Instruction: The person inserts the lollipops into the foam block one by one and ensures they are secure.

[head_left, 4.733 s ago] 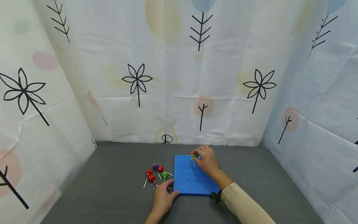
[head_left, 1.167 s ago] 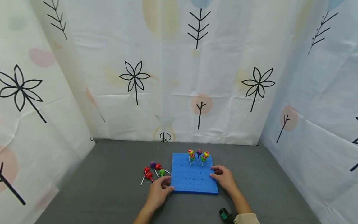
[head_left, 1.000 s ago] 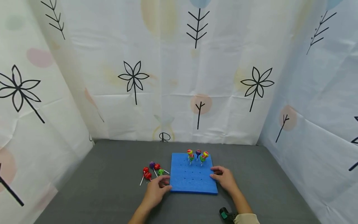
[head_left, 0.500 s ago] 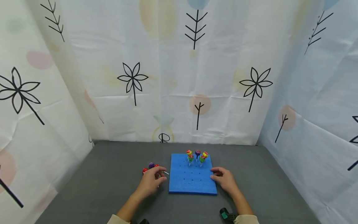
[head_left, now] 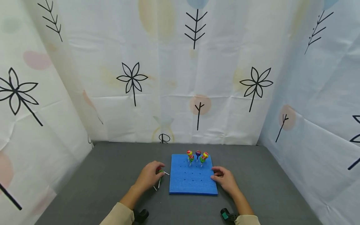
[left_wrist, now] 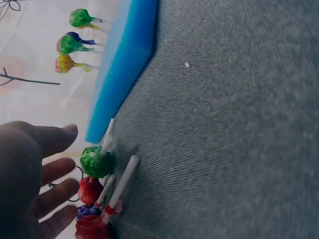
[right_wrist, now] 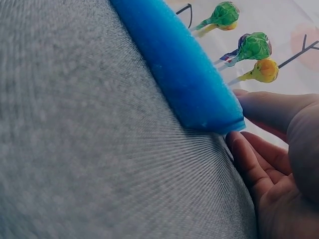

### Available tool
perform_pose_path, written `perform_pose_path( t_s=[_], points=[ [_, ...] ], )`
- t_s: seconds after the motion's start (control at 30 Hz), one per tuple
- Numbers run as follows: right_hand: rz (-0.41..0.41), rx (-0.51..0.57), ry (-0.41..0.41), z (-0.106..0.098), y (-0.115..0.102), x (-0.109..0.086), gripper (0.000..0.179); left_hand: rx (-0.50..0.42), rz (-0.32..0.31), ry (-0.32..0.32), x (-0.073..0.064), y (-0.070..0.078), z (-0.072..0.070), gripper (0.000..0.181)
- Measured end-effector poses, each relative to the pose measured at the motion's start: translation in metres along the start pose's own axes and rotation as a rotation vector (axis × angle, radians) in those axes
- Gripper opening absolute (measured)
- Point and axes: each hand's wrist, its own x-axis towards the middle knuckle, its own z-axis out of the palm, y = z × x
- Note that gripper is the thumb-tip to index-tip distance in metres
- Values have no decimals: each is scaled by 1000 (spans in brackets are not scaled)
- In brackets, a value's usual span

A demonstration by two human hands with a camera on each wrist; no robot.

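A blue foam board (head_left: 182,186) with rows of small holes lies on the grey table. Several wrapped lollipops (head_left: 198,153) stand upright along its far part. My left hand (head_left: 147,177) is over the loose lollipops left of the board and hides most of them. In the left wrist view its thumb and fingers are spread beside a green lollipop (left_wrist: 96,162), a red one (left_wrist: 90,190) and a purple one (left_wrist: 85,212), with a gap to the green one. My right hand (head_left: 226,181) rests at the board's right edge, fingertips touching it, fingers loosely bent.
Black wrist devices (head_left: 141,215) are on both forearms. Patterned cloth (head_left: 166,118) hangs behind and at both sides of the table. White lollipop sticks (head_left: 166,173) point out from under the left hand, one close to the board's left edge.
My right hand has let go of a lollipop, now upright in the board, and moved to the right edge. My left hand has left the board's left edge and moved over the loose lollipops.
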Motion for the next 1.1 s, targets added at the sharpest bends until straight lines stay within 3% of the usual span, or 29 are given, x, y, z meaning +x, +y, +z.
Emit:
perform_pose_path(
  t_s=[0.27,0.63,0.83,1.1],
  points=[
    [4,-9,-14,0,1,0,28,193,-46,30,4,-6,6,25],
    [36,-42,-124,-9,-8,-3,33,317,-99,-41,5,-2,8,27],
    [20,-46,-150,-11,-8,-4,35,339,-105,-63,6,0,8,27],
    [2,-44,-129,-8,-5,-3,37,298,-114,-53,6,-1,10,25]
  ],
)
